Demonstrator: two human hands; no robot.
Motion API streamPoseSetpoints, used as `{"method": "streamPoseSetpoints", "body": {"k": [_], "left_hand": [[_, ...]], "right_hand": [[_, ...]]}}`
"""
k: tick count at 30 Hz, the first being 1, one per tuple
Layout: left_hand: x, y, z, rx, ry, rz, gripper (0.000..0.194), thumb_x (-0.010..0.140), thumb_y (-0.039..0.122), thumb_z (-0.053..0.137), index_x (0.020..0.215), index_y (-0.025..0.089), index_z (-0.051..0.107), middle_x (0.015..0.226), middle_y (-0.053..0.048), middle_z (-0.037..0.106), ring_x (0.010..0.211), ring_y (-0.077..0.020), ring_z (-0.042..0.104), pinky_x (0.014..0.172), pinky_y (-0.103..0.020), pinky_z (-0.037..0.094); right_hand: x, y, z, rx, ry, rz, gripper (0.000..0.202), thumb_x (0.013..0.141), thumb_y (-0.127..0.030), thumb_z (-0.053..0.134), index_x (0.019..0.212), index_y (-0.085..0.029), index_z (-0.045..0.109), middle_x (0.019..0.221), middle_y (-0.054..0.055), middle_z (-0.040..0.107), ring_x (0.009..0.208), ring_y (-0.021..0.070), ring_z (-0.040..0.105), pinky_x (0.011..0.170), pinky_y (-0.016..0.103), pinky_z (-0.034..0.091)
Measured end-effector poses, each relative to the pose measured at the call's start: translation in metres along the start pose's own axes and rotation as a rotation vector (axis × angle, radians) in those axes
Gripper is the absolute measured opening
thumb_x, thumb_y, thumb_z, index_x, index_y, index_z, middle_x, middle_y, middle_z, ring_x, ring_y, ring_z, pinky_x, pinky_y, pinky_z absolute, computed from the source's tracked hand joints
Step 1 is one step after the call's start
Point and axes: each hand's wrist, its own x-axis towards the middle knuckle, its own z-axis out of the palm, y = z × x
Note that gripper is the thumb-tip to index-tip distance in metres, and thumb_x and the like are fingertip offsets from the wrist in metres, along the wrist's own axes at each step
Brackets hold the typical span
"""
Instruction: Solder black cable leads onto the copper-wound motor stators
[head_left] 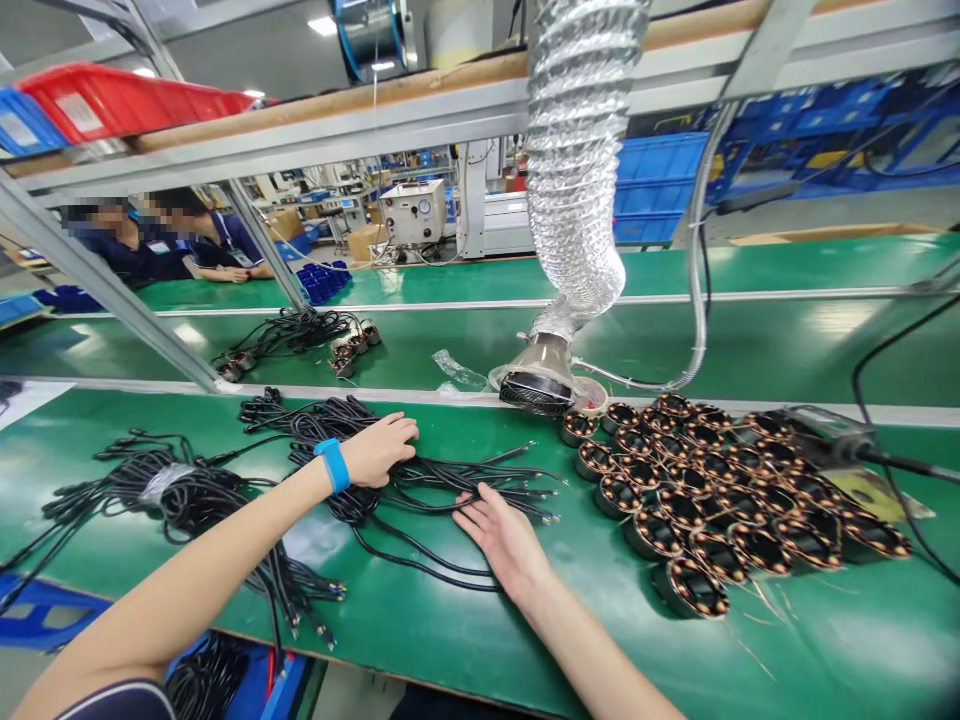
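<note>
My left hand (379, 452), with a blue band on the wrist, rests on a bundle of black cables (330, 425) in the middle of the green table; its fingers are curled over the cables. Palm turned up, my right hand (499, 535) lies beside the cables' stripped ends (536, 490), its fingers apart and touching the cables' near side. A second cable bundle (169, 487), tied with clear wrap, lies to the left. Several copper-wound rings (690, 587) stand in rows at the right.
A fume nozzle (540, 375) hangs from a silver duct (577, 150) beyond my hands. A soldering tool (832, 432) lies behind the rings. A blue crate (52, 615) is below the table's left edge. Two people (225, 245) sit across the line.
</note>
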Motion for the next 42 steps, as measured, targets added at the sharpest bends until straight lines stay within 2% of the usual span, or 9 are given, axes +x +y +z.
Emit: {"method": "streamPoseSetpoints", "body": {"k": [5, 10, 17, 22, 25, 28, 33, 38, 42], "left_hand": [[0.012, 0.013, -0.006, -0.107, -0.063, 0.026, 0.026, 0.060, 0.035, 0.084, 0.071, 0.018, 0.068, 0.110, -0.009, 0.057, 0.108, -0.0300, 0.053, 0.110, -0.049, 0.029], [0.017, 0.028, -0.008, -0.181, 0.012, 0.000, 0.033, 0.072, 0.048, 0.079, 0.072, 0.017, 0.069, 0.101, -0.010, 0.056, 0.095, -0.0260, 0.052, 0.086, -0.038, 0.042], [0.012, 0.024, -0.012, -0.484, 0.026, -0.030, 0.030, 0.099, 0.035, 0.044, 0.096, 0.018, 0.068, 0.100, -0.008, 0.060, 0.086, -0.0186, 0.058, 0.079, -0.028, 0.045], [0.028, 0.031, -0.014, -0.741, -0.039, -0.074, 0.036, 0.095, 0.031, 0.049, 0.126, 0.016, 0.061, 0.091, -0.005, 0.069, 0.070, -0.0161, 0.060, 0.068, -0.025, 0.045], [0.042, 0.033, -0.012, -0.856, -0.005, -0.097, 0.041, 0.089, 0.044, 0.058, 0.116, 0.013, 0.067, 0.073, -0.001, 0.065, 0.061, -0.0137, 0.053, 0.060, -0.023, 0.041], [0.053, 0.031, -0.010, -1.066, -0.119, -0.095, 0.046, 0.088, 0.052, 0.059, 0.107, 0.012, 0.070, 0.065, 0.000, 0.059, 0.053, -0.0108, 0.047, 0.052, -0.021, 0.039], [0.058, 0.014, -0.019, -1.273, -0.118, -0.018, 0.042, 0.086, 0.051, 0.064, 0.099, 0.012, 0.070, 0.075, -0.003, 0.061, 0.057, -0.0093, 0.051, 0.055, -0.020, 0.043], [0.069, 0.002, -0.024, -1.266, -0.017, -0.037, 0.043, 0.087, 0.049, 0.063, 0.106, 0.011, 0.070, 0.079, -0.004, 0.065, 0.060, -0.0104, 0.053, 0.058, -0.022, 0.044], [0.075, -0.008, -0.028, -0.911, 0.062, -0.001, 0.045, 0.088, 0.046, 0.062, 0.120, 0.015, 0.068, 0.101, -0.010, 0.071, 0.083, -0.0182, 0.065, 0.073, -0.025, 0.048]], "right_hand": [[-0.014, 0.006, -0.003, -0.025, -0.053, -0.009, 0.031, 0.061, -0.031, 0.088, 0.079, -0.014, 0.070, 0.086, 0.008, 0.075, 0.089, 0.0214, 0.071, 0.094, 0.037, 0.054], [-0.019, 0.005, -0.001, -0.035, -0.024, -0.083, 0.035, 0.062, -0.031, 0.087, 0.086, -0.017, 0.066, 0.083, 0.004, 0.074, 0.086, 0.0205, 0.071, 0.091, 0.038, 0.053], [-0.025, 0.007, -0.008, 0.026, 0.048, -0.093, 0.046, 0.059, -0.038, 0.089, 0.092, -0.018, 0.063, 0.076, 0.003, 0.072, 0.089, 0.0241, 0.071, 0.093, 0.043, 0.054], [-0.032, 0.010, -0.010, 0.021, 0.076, 0.008, 0.057, 0.056, -0.035, 0.092, 0.099, -0.016, 0.061, 0.093, 0.007, 0.075, 0.093, 0.0238, 0.071, 0.097, 0.043, 0.054], [-0.038, 0.008, -0.010, -0.026, 0.036, 0.030, 0.054, 0.057, -0.034, 0.091, 0.096, -0.014, 0.060, 0.092, 0.010, 0.075, 0.093, 0.0234, 0.071, 0.097, 0.041, 0.053], [-0.042, 0.005, -0.009, -0.036, 0.047, 0.034, 0.055, 0.057, -0.032, 0.090, 0.099, -0.012, 0.060, 0.095, 0.012, 0.075, 0.093, 0.0229, 0.071, 0.098, 0.040, 0.053], [-0.046, 0.003, -0.012, -0.025, 0.064, 0.056, 0.063, 0.058, -0.031, 0.090, 0.108, -0.011, 0.057, 0.103, 0.014, 0.074, 0.100, 0.0282, 0.072, 0.098, 0.043, 0.054], [-0.050, 0.005, -0.015, -0.038, 0.037, 0.127, 0.057, 0.058, -0.031, 0.091, 0.102, -0.010, 0.061, 0.103, 0.015, 0.074, 0.107, 0.0352, 0.069, 0.097, 0.047, 0.055], [-0.057, 0.001, -0.013, -0.025, -0.009, 0.201, 0.048, 0.060, -0.029, 0.090, 0.095, -0.010, 0.062, 0.103, 0.018, 0.074, 0.110, 0.0382, 0.067, 0.098, 0.051, 0.054]]}}
